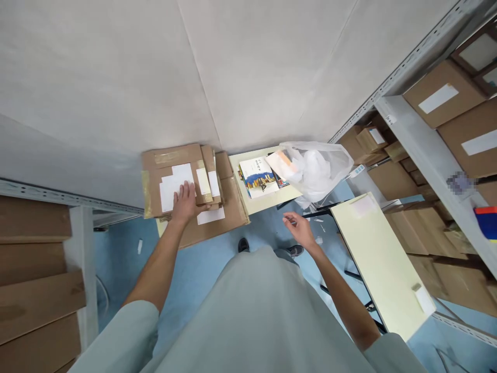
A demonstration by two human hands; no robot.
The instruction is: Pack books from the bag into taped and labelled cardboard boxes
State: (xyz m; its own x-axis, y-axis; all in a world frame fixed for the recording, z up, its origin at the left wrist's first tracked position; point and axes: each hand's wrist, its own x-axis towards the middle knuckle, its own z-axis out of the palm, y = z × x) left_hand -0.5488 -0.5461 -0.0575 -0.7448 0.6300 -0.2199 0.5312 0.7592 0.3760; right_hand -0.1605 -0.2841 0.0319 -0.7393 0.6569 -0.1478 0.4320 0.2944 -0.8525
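My left hand (185, 203) lies with fingers outstretched over white paper sheets (173, 187) on a stack of flat cardboard boxes (161, 159). Its thumb points right along the stack's near edge. Beside it, a narrower cardboard piece (210, 165) carries white and yellowish labels. My right hand (298, 229) hangs in the air in front of the table, fingers loosely bent and apart, with nothing visible in them. Nearest to it are a book (258, 175) with a city picture on its cover and a clear plastic bag (334, 160) of white crumpled material.
The cream table (254, 206) stands against a pale wall. A second cream table (373, 248) is at right, bearing a small white item (424, 299). Shelves with cardboard boxes (444, 93) rise on the right, and more boxes (34, 300) fill the left. Paper scraps lie on the blue floor.
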